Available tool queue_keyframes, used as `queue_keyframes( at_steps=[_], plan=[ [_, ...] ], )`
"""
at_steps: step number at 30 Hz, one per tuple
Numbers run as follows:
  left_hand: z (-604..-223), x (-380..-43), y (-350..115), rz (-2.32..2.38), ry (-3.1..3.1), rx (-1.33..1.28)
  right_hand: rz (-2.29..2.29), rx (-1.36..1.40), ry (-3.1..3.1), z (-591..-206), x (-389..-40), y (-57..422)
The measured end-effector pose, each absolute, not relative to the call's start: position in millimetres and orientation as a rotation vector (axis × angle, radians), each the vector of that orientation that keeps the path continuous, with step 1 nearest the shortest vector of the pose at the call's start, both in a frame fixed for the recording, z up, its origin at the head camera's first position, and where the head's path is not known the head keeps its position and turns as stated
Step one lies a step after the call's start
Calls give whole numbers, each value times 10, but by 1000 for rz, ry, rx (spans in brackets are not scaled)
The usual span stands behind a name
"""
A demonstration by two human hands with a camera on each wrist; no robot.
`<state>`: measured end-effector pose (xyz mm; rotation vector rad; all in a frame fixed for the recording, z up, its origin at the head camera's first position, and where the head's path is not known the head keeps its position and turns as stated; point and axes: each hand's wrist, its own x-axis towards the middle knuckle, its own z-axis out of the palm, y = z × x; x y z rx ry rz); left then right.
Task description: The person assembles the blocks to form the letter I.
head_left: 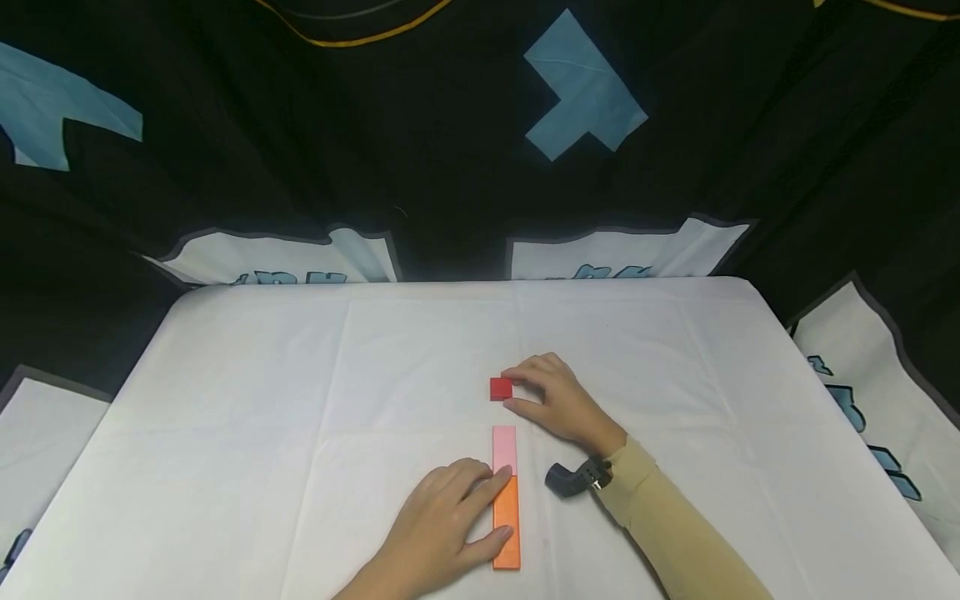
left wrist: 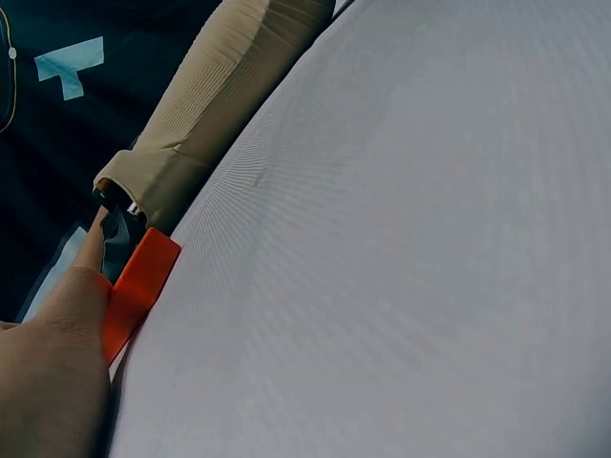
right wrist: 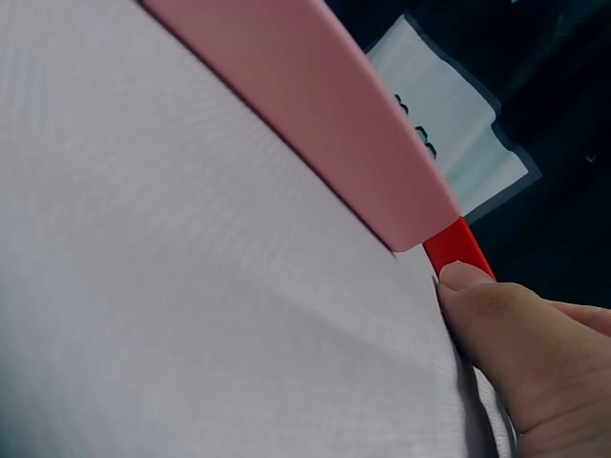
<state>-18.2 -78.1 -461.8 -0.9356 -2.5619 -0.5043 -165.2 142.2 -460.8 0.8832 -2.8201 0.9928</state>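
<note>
A small red block point(head_left: 497, 389) is pinched between the thumb and index finger of my right hand point(head_left: 558, 404), at its near and far sides. Below it, across a gap in the head view, a pink block point(head_left: 504, 448) lies end to end with a longer orange block point(head_left: 508, 510). My left hand point(head_left: 441, 521) rests beside these two. Its index fingertip touches near their joint, and its thumb lies on the orange block. In the right wrist view the right thumb point(right wrist: 506, 324) presses the red block point(right wrist: 453, 246), which is partly hidden behind the pink block point(right wrist: 325, 124).
A white cloth point(head_left: 405, 358) covers the table. Black fabric with blue shapes point(head_left: 585, 83) hangs behind its far edge. A dark device point(head_left: 570, 481) is strapped to the right wrist, just below a tan sleeve point(head_left: 675, 525).
</note>
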Motion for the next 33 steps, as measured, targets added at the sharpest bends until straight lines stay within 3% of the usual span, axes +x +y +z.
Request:
queue_keyframes(
  at_steps=[33],
  plan=[
    [-4632,-185,-777,-496,-2563,-930,985,843,-2853,-4591,-1626,1413]
  ],
)
